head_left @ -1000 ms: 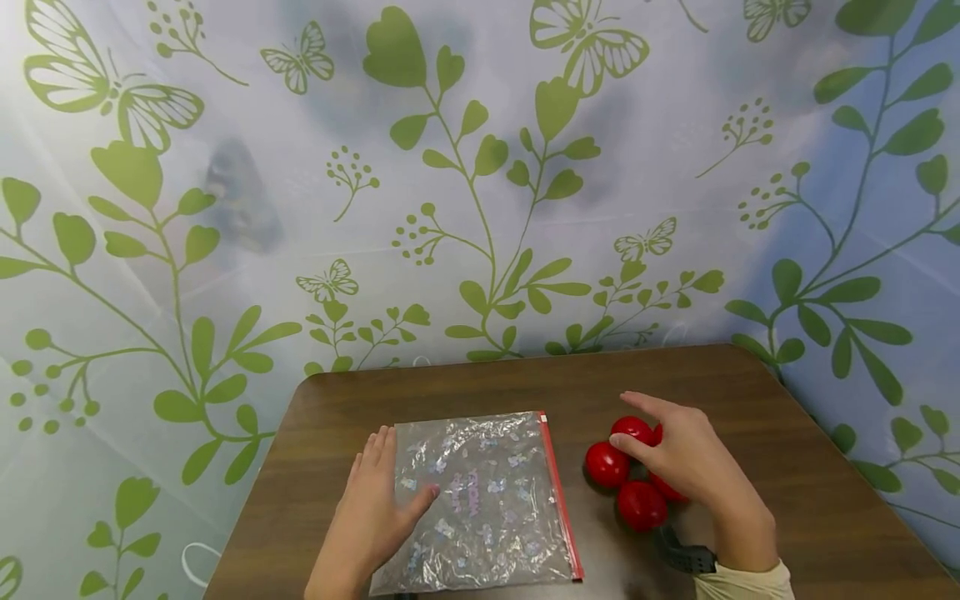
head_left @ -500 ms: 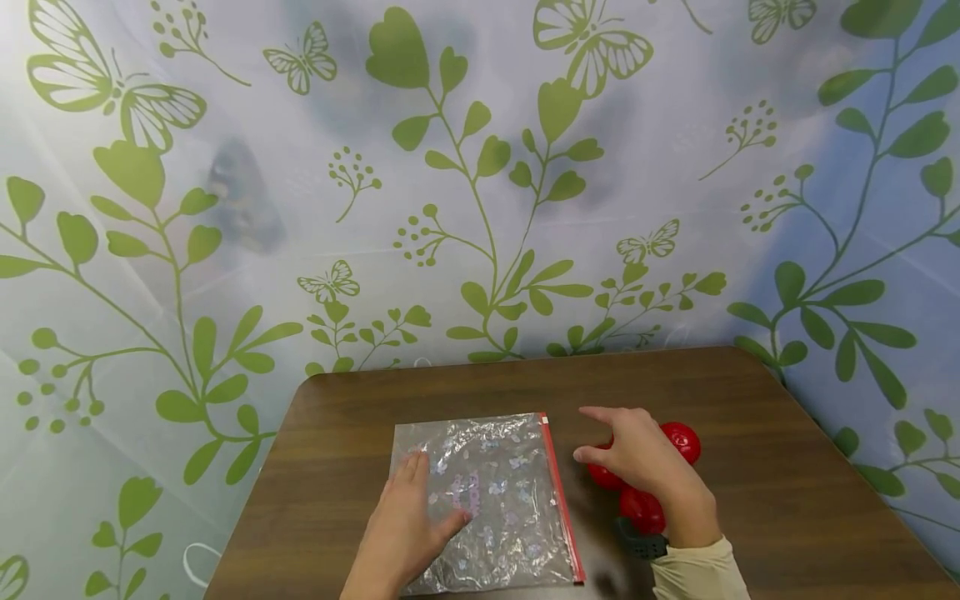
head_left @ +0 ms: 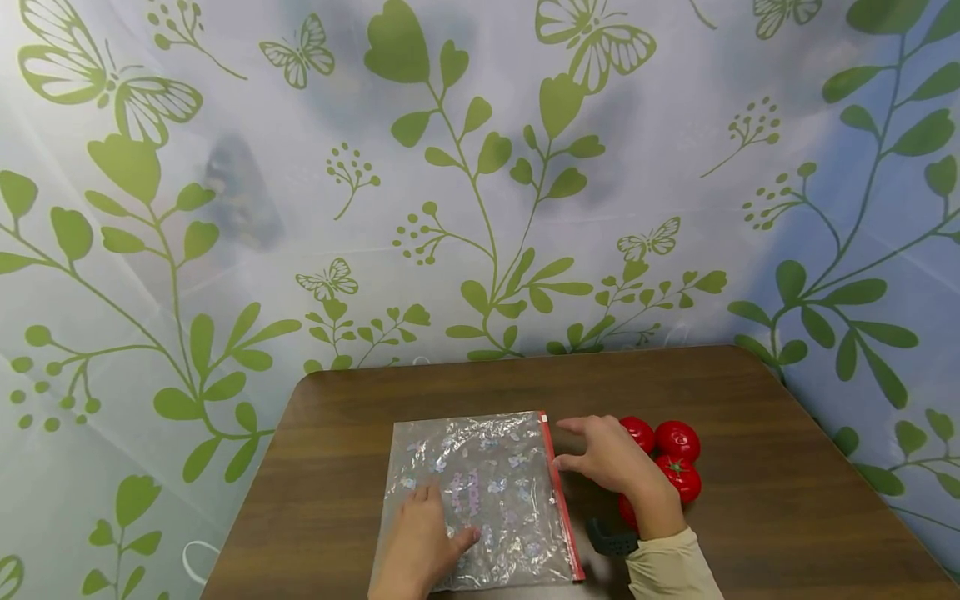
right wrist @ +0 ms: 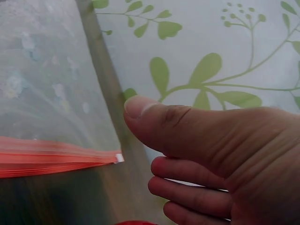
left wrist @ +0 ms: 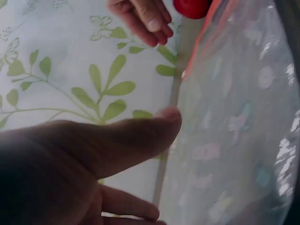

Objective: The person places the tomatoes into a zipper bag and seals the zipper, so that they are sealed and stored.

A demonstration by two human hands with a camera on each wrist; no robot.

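Observation:
A clear zip bag (head_left: pixel 502 517) with small printed figures lies flat on the table, its red zip edge (head_left: pixel 560 504) on the right. Over the bag's lower left part is my left hand (head_left: pixel 420 537), fingers extended and thumb apart; whether it touches the plastic I cannot tell. My right hand (head_left: pixel 611 458) hovers beside the zip edge, thumb and fingers spread with nothing between them. In the right wrist view a white slider (right wrist: pixel 119 158) sits at the zip's end, close to the thumb. Several red tomatoes (head_left: pixel 678 479) are grouped beyond the right hand, partly hidden by its wrist.
The brown wooden table (head_left: pixel 787 467) has rounded far corners. Behind it hangs a pale curtain (head_left: pixel 480 208) printed with green leaves and butterflies. A black strap (head_left: pixel 611 540) is around the right wrist, below a beige sleeve (head_left: pixel 671 567).
My right hand has moved left from above the tomatoes to the bag's zip edge. My left hand has shifted right and nearer, from the bag's left edge to over the bag.

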